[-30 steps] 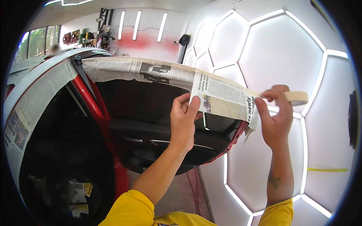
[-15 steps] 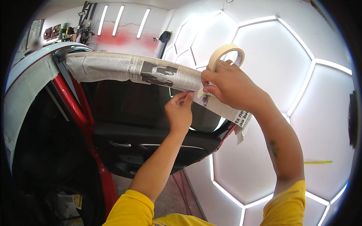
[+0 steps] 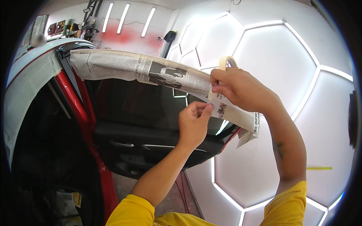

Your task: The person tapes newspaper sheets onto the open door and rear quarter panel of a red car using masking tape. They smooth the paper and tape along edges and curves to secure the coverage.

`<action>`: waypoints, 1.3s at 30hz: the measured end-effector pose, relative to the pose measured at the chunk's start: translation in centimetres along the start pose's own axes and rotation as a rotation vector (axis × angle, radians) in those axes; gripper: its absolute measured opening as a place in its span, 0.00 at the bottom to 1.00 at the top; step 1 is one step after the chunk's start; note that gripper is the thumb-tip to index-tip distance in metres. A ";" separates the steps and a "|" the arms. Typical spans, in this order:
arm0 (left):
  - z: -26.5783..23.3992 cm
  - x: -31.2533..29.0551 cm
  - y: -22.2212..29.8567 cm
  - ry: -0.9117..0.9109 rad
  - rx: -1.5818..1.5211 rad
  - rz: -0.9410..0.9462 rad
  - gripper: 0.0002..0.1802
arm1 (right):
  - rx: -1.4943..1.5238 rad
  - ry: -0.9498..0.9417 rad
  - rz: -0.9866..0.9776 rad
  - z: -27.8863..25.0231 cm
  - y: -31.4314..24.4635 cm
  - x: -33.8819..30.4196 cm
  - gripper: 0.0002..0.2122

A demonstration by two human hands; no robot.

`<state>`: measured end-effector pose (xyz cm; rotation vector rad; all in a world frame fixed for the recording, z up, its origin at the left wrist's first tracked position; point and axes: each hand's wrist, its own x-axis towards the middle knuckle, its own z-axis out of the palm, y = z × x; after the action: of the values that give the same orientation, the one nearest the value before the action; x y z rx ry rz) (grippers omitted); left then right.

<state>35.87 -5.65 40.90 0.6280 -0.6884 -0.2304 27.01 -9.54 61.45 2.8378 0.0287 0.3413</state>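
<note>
Newspaper (image 3: 109, 64) covers the upper frame of an open red car door, draped along the top of its dark window (image 3: 139, 100). My right hand (image 3: 245, 88) grips a roll of cream masking tape (image 3: 227, 61) over the paper's right part, its thumb and forefinger closed near a short strip of tape (image 3: 212, 95). Just below, my left hand (image 3: 194, 124) pinches the lower edge of the newspaper between thumb and fingers. The far side of the tape roll is hidden behind my right hand.
The door's black inner panel (image 3: 147, 150) hangs below the window. On the left are the red door pillar (image 3: 71, 94) and a paper-covered body edge (image 3: 28, 84). Hexagonal light strips (image 3: 299, 37) line the white wall at right. Shelved items (image 3: 68, 29) stand far left.
Both hands have shifted right along the newspaper, the left slightly downward. The tape roll has turned more edge-on and sits lower behind the right hand. The view has shifted slightly.
</note>
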 end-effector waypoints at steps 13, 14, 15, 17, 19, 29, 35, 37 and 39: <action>-2.3 3.0 -3.3 0.105 0.241 0.137 0.13 | -0.192 0.100 -0.070 2.2 0.3 -0.4 0.08; -2.3 3.2 -3.5 0.112 0.249 0.141 0.13 | -0.206 0.114 -0.069 2.5 0.3 -0.4 0.08; -2.2 3.4 -3.7 0.117 0.253 0.144 0.13 | -0.224 0.125 -0.065 2.5 0.3 -0.4 0.09; -2.1 3.7 -3.8 0.124 0.240 0.157 0.13 | -0.247 0.147 -0.064 2.6 0.4 -0.3 0.09; -2.0 3.9 -4.0 0.125 0.208 0.175 0.13 | -0.254 0.166 -0.069 2.8 0.6 -0.1 0.09; -2.3 4.1 -4.3 0.095 0.244 0.152 0.10 | -0.170 0.241 0.118 3.3 -0.5 0.2 0.14; -2.1 4.0 -4.1 0.105 0.230 0.139 0.10 | 0.057 0.406 0.159 4.5 0.9 -0.3 0.16; -2.0 4.0 -4.1 0.107 0.242 0.145 0.11 | 0.003 0.480 0.177 5.1 1.2 0.0 0.15; -2.1 4.1 -4.5 0.103 0.211 0.161 0.11 | -0.006 0.443 0.216 4.6 0.8 0.1 0.16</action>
<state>40.41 -9.86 39.06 0.7762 -0.6652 0.0241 28.15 -11.58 57.37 2.7037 -0.1888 1.0068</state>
